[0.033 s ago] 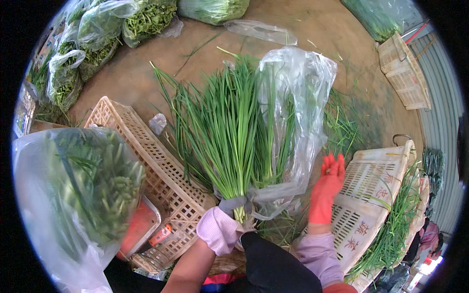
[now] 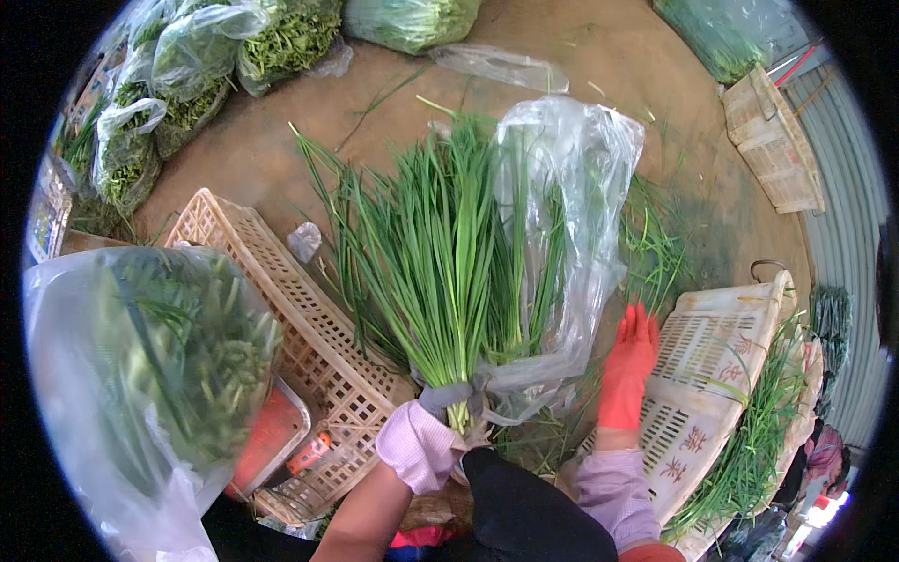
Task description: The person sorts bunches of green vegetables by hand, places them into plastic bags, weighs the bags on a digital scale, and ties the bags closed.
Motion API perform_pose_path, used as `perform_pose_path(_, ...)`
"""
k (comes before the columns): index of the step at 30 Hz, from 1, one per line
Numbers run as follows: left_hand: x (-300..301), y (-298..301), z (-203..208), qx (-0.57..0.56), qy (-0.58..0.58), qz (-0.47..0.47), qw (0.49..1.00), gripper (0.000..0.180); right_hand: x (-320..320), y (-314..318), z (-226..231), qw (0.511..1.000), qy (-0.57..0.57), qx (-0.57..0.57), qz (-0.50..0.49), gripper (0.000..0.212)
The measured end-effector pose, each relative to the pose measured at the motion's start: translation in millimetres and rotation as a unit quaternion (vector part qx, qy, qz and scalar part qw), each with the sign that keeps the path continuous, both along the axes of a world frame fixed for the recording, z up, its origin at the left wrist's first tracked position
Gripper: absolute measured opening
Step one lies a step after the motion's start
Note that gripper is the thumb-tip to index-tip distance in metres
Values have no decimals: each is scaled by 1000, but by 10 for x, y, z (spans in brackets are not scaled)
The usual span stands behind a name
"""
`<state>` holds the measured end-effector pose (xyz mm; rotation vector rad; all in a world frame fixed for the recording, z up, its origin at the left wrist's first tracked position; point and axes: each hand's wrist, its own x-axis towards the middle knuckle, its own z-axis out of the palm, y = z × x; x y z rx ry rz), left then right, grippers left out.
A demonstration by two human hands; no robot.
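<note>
A thick bunch of long green leaves that look like garlic chives (image 2: 448, 272) fans out away from me, its pale cut ends toward my body. My left hand (image 2: 444, 398), in a grey glove with a pink checked cuff, is wrapped round the base of the bunch. Just right of the bunch, a clear plastic bag (image 2: 604, 201) lies crumpled, with more of these leaves partly inside or under it. My right hand (image 2: 626, 370), in an orange-red rubber glove, hangs apart from the bunch with its fingers stretched out. Nothing shows in it.
At left, a tan plastic crate (image 2: 309, 342) sits behind a filled clear bag (image 2: 178, 347). On the right, a white slatted crate (image 2: 698, 375) leans beside loose leaves (image 2: 749, 450). Bagged greens (image 2: 290, 42) stand at the far left; another crate (image 2: 773, 140) is far right.
My right hand has shifted slightly toward me, its fingers still stretched. My left hand keeps its hold on the bunch.
</note>
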<state>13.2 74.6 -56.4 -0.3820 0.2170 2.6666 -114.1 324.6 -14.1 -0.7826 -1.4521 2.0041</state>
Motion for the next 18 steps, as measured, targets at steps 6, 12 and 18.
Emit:
perform_pose_path(6,-86,-124,223,-64,110,-41,991,51,446,-56,-421,938,-108,-103,313,38)
perform_pose_path(12,-42,-231,335,-250,68,-72,963,36,509,-746,660,822,-206,-94,523,67)
perform_pose_path(18,116,-263,676,-571,149,-85,803,45,806,-1024,920,676,-35,210,706,61)
